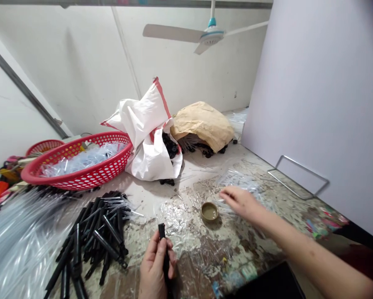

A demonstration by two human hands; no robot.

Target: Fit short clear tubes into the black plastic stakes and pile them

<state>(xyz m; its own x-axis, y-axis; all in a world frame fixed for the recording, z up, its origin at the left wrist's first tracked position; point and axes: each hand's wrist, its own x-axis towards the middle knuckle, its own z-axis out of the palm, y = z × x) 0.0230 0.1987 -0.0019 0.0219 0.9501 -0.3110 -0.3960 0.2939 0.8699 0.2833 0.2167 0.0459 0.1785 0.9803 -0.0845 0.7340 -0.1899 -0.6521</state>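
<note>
Black tube [162, 233] in L hand [155, 262]

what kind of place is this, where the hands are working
Probably a small workshop or hand-assembly corner: black tubes are heaped on a worn, stained work surface, clear plastic strips fill a red basket, and a white sack holds small black parts.

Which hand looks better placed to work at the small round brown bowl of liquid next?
Probably the right hand: it is close beside the bowl, while the left hand grips a slim black plastic tube.
</note>
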